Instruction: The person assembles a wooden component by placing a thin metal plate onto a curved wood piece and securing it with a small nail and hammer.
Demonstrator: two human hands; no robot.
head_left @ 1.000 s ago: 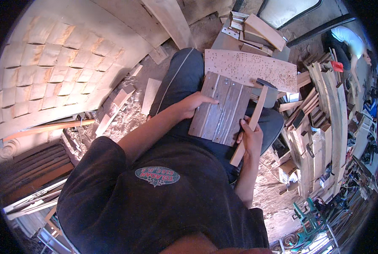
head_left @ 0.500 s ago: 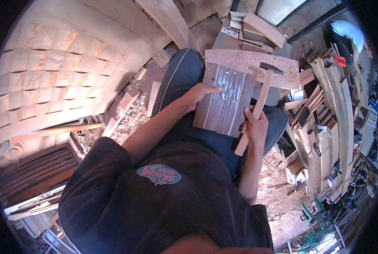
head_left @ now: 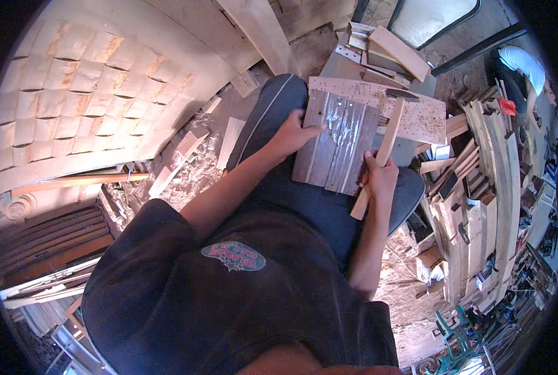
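Observation:
A square panel of dark brown wood strips [head_left: 335, 147], with pale lines and shiny patches, lies tilted over my lap. My left hand [head_left: 293, 133] grips its left edge, thumb on the top face and fingers mostly hidden behind. My right hand [head_left: 380, 178] is closed round the pale wooden handle of a hammer [head_left: 389, 134] and also touches the panel's right edge. The hammer's dark head points away from me. It is over a pale board [head_left: 426, 120] pitted with many small holes, which the panel's far edge overlaps.
Behind the pitted board, wood offcuts [head_left: 398, 53] lie on a low bench. Long planks and timber [head_left: 501, 200] are stacked at right. A person [head_left: 521, 65] bends down at far right. To the left stands a large woven-pattern wooden panel [head_left: 82, 103]; wood scraps [head_left: 188, 144] litter the floor.
The panel and hammer have shifted slightly away from me, with both hands still on them. My left hand has moved a little up the panel's edge. The view has shifted slightly.

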